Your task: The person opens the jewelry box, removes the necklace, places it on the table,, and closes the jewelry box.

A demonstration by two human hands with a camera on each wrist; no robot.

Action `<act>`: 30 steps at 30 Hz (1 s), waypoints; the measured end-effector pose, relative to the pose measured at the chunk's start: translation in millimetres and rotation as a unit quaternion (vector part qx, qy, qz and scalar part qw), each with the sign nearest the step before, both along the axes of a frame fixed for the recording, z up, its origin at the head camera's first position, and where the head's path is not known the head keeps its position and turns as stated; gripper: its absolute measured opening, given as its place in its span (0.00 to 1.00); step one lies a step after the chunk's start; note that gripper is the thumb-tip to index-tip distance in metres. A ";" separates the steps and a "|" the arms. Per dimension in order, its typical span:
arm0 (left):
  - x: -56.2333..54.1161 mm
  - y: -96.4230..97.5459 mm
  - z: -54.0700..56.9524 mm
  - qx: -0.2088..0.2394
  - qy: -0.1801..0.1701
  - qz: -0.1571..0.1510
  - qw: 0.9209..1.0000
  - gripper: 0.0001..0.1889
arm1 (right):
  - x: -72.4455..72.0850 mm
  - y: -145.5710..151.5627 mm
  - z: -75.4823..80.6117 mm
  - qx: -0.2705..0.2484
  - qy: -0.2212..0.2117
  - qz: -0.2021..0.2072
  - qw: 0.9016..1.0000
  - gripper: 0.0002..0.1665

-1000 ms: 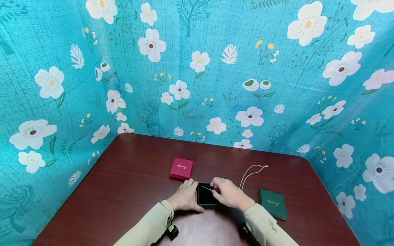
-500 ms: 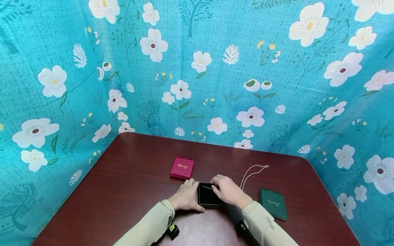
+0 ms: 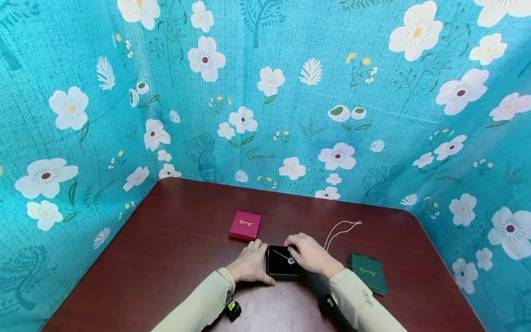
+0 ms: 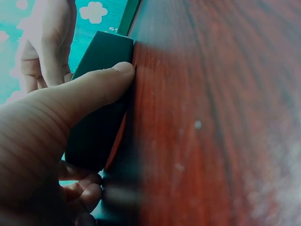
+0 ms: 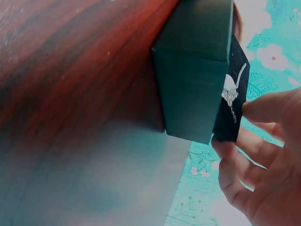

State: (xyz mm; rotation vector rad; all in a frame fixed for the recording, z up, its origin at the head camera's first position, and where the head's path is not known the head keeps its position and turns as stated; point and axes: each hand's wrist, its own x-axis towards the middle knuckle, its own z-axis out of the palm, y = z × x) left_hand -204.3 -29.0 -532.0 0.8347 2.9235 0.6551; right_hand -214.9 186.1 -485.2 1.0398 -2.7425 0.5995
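A dark green jewelry box point(image 5: 190, 89) lies open on the table between the hands. My left hand point(image 3: 249, 263) holds its left side, the thumb along the near wall in the left wrist view. A black insert pad point(image 5: 229, 127) stands partly out above the box rim. My right hand point(image 3: 311, 253) pinches the pad's edge, thumb on its face and fingers at its edge and behind. On the pad lies a necklace's round, stone-set pendant point(image 3: 291, 261), with a thin chain running from it. More silver chain point(image 3: 341, 230) trails on the table beyond my right hand; where it joins is hidden.
A crimson box lid point(image 3: 245, 226) with gold lettering lies behind my left hand. To the right of my right wrist is a green lid point(image 3: 368, 273) with similar lettering. A blue flowered cloth point(image 3: 257, 152) hangs along the dark red table's point(image 3: 199, 207) far edge.
The pendant, hidden earlier, now shows on the black pad beside my right fingertips. My right fingers have shifted slightly. My left hand stays on the box.
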 end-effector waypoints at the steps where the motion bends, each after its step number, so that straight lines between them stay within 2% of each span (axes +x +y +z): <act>1: 0.3 0.0 0.0 -0.001 0.000 0.000 1.000 0.44 | 0.0 0.3 0.9 -0.003 -0.007 0.002 1.000 0.07; 14: 6.0 0.5 6.8 -0.008 0.003 0.000 1.000 0.44 | -1.7 3.9 10.4 0.006 -0.116 0.011 0.993 0.10; 18: 7.7 -0.1 7.6 -0.010 0.001 -0.004 1.000 0.46 | -1.3 6.1 8.0 0.001 -0.126 0.011 0.992 0.11; 24: 7.7 -2.8 12.0 0.012 -0.027 -0.005 1.000 0.58 | 0.8 7.0 7.6 -0.006 -0.126 0.017 0.992 0.12; 30: 5.4 -4.3 17.1 0.059 -0.051 0.003 0.997 0.53 | 3.6 7.9 8.1 -0.015 -0.114 0.015 0.993 0.10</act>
